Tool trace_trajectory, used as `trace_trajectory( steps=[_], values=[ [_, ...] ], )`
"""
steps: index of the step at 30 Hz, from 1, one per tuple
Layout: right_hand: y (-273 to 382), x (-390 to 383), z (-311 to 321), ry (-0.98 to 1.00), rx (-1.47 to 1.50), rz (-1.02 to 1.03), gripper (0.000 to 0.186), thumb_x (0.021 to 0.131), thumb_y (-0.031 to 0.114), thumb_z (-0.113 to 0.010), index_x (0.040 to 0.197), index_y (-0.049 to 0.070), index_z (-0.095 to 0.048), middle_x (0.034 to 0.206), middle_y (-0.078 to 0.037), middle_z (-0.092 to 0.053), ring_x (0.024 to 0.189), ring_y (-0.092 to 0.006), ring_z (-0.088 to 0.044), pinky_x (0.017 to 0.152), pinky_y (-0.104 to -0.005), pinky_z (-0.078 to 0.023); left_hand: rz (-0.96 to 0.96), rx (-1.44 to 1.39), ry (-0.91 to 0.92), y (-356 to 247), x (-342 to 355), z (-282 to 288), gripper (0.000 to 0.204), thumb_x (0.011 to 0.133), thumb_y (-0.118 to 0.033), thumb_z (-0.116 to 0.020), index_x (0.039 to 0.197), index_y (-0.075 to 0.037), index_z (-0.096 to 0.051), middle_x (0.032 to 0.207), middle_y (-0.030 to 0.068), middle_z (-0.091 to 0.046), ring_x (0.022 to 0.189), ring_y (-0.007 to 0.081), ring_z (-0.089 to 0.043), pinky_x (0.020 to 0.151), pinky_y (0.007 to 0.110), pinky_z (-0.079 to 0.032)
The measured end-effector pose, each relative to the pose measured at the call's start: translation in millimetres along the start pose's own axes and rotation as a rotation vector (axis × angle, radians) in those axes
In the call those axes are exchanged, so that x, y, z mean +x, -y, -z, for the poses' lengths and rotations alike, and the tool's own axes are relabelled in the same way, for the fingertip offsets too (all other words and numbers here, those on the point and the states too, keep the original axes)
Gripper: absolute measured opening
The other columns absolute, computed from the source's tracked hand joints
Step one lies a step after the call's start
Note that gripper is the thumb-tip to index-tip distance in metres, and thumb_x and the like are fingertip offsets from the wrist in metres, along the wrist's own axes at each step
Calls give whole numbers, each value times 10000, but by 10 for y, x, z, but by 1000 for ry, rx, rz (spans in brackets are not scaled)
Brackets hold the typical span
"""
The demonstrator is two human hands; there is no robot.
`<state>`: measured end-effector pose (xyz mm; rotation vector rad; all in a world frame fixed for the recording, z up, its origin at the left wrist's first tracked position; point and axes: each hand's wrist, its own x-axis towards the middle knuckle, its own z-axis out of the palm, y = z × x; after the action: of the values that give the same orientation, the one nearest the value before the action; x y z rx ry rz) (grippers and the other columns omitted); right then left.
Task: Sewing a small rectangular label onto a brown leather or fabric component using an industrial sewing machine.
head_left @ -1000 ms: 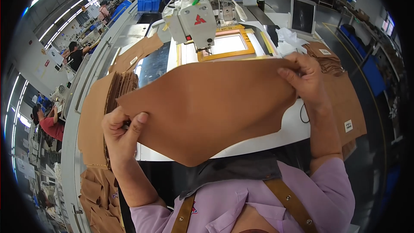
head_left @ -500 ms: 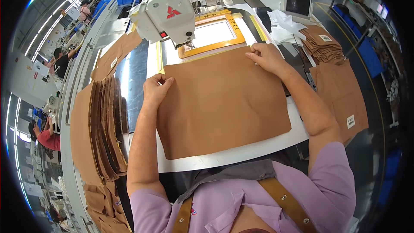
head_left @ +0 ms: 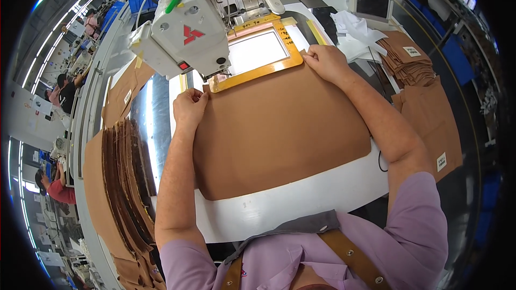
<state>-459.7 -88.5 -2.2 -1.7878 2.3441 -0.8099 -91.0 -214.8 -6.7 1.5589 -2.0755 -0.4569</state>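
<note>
Yellow frame, head view: the rectangular yellow frame (head_left: 260,77), flat and smooth-looking with a white field inside it, sits just right of the white machine head (head_left: 188,32) and serves as landmark here.
Brown panel: the brown panel (head_left: 285,134) lies on the near side of the frame, spread nearly flat; its far edge meets the frame's near bar, though whether it goes under cannot be told.
Left hand: the left hand (head_left: 189,108), at the frame's near left corner, pinches the panel's far left corner between thumb and fingers.
Right hand: the right hand (head_left: 327,63), just right of the frame, grips the far right corner with curled fingers.
Progress: the panel is spread and lined up roughly with the frame; neither corner is yet let go, and no stitching shows on its visible face.
Material: the panel looks like matt, supple cloth, with softly curving sides and a rounded near right corner.
White board: the glossy white board (head_left: 279,212) shows nearer than the frame, beyond the panel's near edge.
Brown stacks: layered, ragged-edged left stack (head_left: 126,177), near and left of the frame; rumpled, folded right stack (head_left: 403,59), to its right.
</note>
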Motion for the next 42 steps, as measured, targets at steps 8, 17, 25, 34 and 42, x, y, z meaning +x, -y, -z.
trace_trajectory(
  steps=[8, 17, 25, 34, 42],
  values=[
    [10, 864, -268, -68, 7, -10, 335, 930, 401, -647, 794, 99, -700, 816, -111, -723, 805, -336, -695, 731, -442, -536, -87, 251, -212, 296, 862, -207, 328, 869, -343, -716, 1014, -49, -739, 917, 121, -745, 816, 304, -700, 756, 399, -536],
    [-82, 1615, -455, -154, -154, -184, 278, 939, 393, -634, 965, 146, -757, 1041, -123, -748, 1007, -310, -706, 857, -434, -551, -234, 230, -134, -10, 1061, -282, 396, 879, -322, -702, 1184, -69, -696, 1148, 163, -714, 1072, 347, -666, 924, 449, -501],
    [-141, 1173, -270, -147, 131, 213, 299, 936, 342, -641, 1131, 125, -708, 1053, -147, -736, 994, -323, -698, 842, -421, -546, -271, 208, -90, 183, 714, 82, 389, 890, -301, -681, 1203, -71, -695, 1165, 169, -706, 1117, 333, -654, 986, 469, -468],
    [-212, 7, -6, 96, -217, 292, 547, 991, 313, -568, 1439, 8, -495, 1483, -183, -507, 1420, -310, -427, 1175, -497, -300, -289, 315, 147, 131, -226, 155, 655, 1037, -514, -434, 1473, -29, -493, 1567, 134, -442, 1471, 267, -385, 1218, 556, -146],
    [-192, 326, -125, 145, -369, 227, 548, 1030, 320, -502, 1491, 29, -449, 1567, -122, -435, 1489, -266, -343, 1216, -553, -225, -319, 473, 95, 102, 140, -7, 658, 1054, -482, -364, 1485, 9, -444, 1569, 159, -427, 1491, 272, -341, 1215, 583, -134]
  ],
)
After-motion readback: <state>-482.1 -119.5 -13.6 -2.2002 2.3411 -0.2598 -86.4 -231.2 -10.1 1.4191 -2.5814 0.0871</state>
